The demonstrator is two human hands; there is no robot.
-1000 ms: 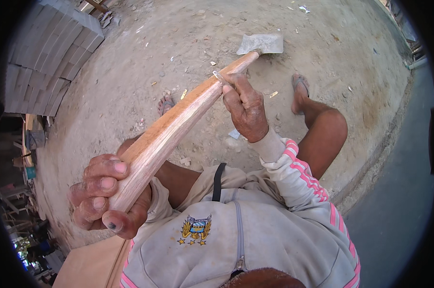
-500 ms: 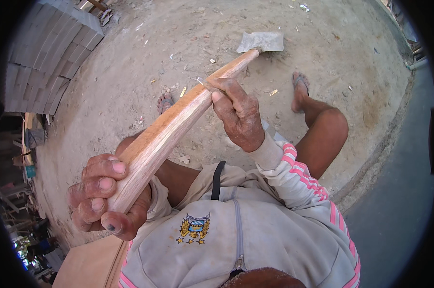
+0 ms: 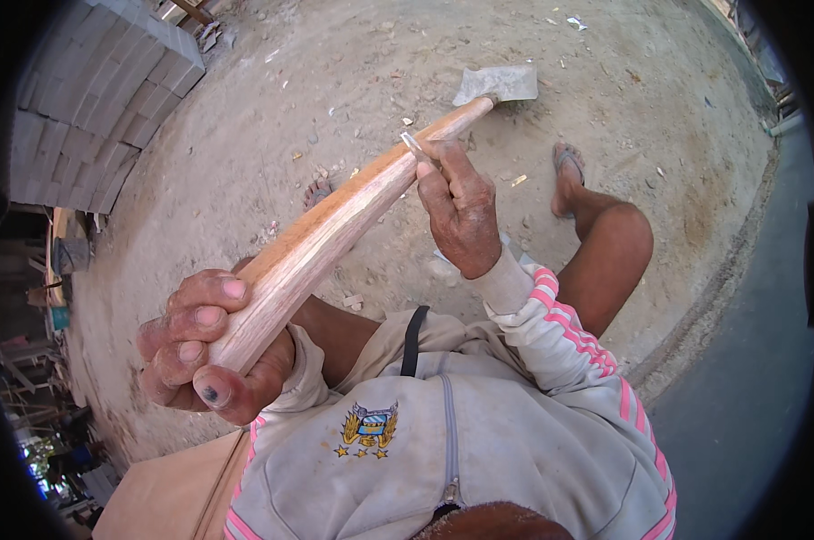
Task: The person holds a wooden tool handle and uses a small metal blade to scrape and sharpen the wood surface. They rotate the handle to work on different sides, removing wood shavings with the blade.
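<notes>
Wooden handle (image 3: 335, 225) slants away rightward, left hand (image 3: 211, 346) clasping its near end, right hand (image 3: 466, 211) pinching a shiny strip (image 3: 411, 142)

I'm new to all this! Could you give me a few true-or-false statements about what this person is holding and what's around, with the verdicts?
1. The left hand grips the near end of a wooden handle. True.
2. Only one hand is at the handle. False: the right hand is there too, pinching a small shiny piece.
3. A flat grey head is at the handle's far end. True.
4. Only bare ground fills the upper left. False: stacked grey blocks stand there.
5. The right sleeve has pink stripes. True.
</notes>
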